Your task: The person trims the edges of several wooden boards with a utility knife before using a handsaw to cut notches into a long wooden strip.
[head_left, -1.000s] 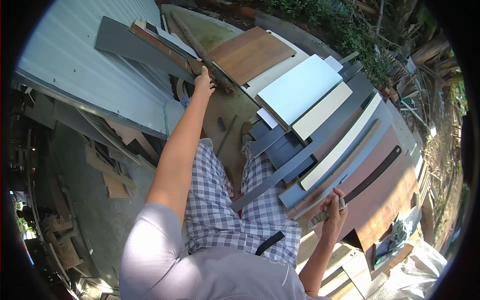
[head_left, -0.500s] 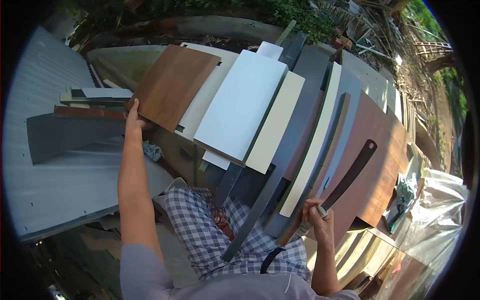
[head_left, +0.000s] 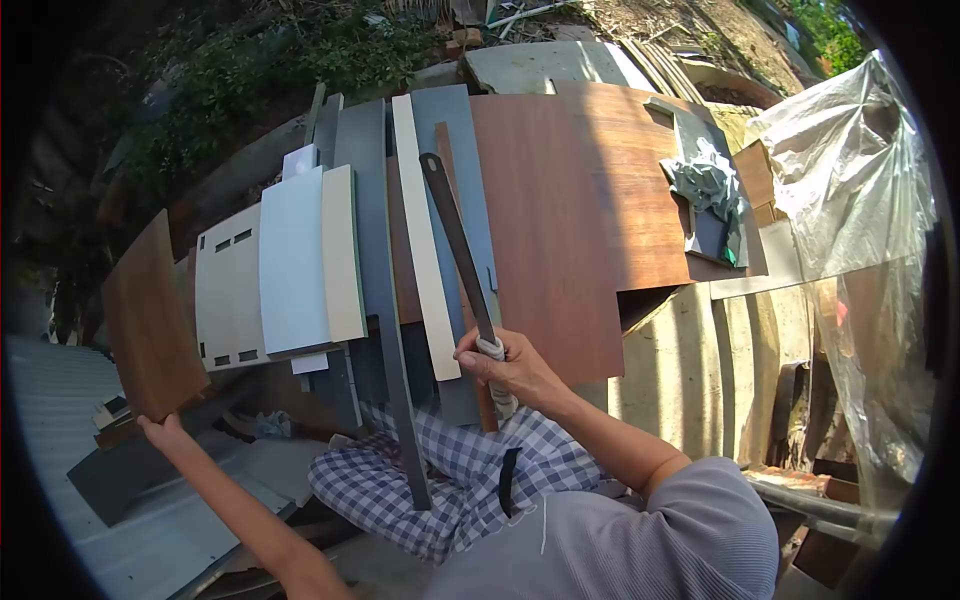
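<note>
outdoor yard work area | corrugated metal sheet (head_left: 50, 400) left of me | cut boards (head_left: 545, 230) laid out | leafy shrubs (head_left: 250, 70) beyond

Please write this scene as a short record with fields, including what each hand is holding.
left hand: holds the lower edge of a brown board
right hand: grips the wrapped handle of a long dark tool
middle: white panel beside a cream panel
right side: large reddish-brown board; crumpled cloth near its right end
far right: clear plastic sheet
</note>
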Tool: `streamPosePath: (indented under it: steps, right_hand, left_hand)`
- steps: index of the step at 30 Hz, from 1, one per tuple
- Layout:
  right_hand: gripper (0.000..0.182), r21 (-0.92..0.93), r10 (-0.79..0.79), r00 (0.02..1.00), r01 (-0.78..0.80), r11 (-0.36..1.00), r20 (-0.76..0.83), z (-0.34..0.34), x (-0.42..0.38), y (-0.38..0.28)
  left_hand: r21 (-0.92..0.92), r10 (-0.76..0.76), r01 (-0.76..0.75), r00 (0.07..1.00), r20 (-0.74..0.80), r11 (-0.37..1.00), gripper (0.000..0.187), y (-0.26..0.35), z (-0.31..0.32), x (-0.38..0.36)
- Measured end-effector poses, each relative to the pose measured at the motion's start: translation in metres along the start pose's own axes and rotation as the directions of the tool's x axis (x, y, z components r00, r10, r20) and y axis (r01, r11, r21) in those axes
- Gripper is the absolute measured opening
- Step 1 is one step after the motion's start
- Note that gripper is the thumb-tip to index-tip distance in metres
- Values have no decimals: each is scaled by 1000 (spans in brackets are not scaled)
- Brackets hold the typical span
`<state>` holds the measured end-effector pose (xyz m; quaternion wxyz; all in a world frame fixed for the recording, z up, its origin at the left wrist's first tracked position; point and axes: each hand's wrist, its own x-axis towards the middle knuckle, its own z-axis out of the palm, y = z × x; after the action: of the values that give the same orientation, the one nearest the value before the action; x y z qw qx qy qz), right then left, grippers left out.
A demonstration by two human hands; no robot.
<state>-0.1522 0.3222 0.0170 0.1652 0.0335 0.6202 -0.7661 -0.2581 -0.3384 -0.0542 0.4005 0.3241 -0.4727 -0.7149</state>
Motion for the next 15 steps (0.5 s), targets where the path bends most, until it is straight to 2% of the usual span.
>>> streamPosePath:
  steps: [1, 2, 3, 5, 7, 9, 11, 13, 15]
  right_hand:
    - [26, 4, -7, 1000, 7, 1000, 18, 3, -1, 2]
    - [29, -38, -53, 998, 54, 998, 39, 6, -1, 4]
    - [32, -79, -98, 993, 103, 992, 60, 9, -2, 4]
    - [34, -116, -147, 989, 149, 982, 29, 17, -4, -1]
    - [37, -154, -190, 982, 186, 970, -9, 18, -9, -5]
    - [46, -22, -203, 953, 203, 979, -223, 11, -10, -9]
    - [59, 165, -112, 953, 163, 973, -280, -17, -13, -3]
    - [63, 238, -17, 912, 125, 963, -409, -50, -21, -6]
    - [51, 90, -141, 827, 225, 970, -544, -87, -24, -8]
  left_hand:
    - [73, 93, -107, 980, 174, 992, 45, -6, -15, 2]
    - [68, 110, -122, 980, 164, 990, 45, 11, 1, -85]
    - [-227, -260, 263, 965, 43, 938, 45, 33, 50, -128]
    - [-278, -314, 354, 933, 178, 893, 45, 36, 77, -216]
    - [-285, -388, 450, 887, 249, 846, 45, 37, 112, -310]
    - [-272, -459, 563, 812, 361, 781, 45, 25, 138, -380]
    - [-233, -471, 640, 723, 505, 732, 47, 4, 159, -434]
    - [-186, -458, 705, 615, 642, 684, 49, -11, 176, -486]
    - [-163, -484, 758, 550, 681, 632, 52, -37, 190, -528]
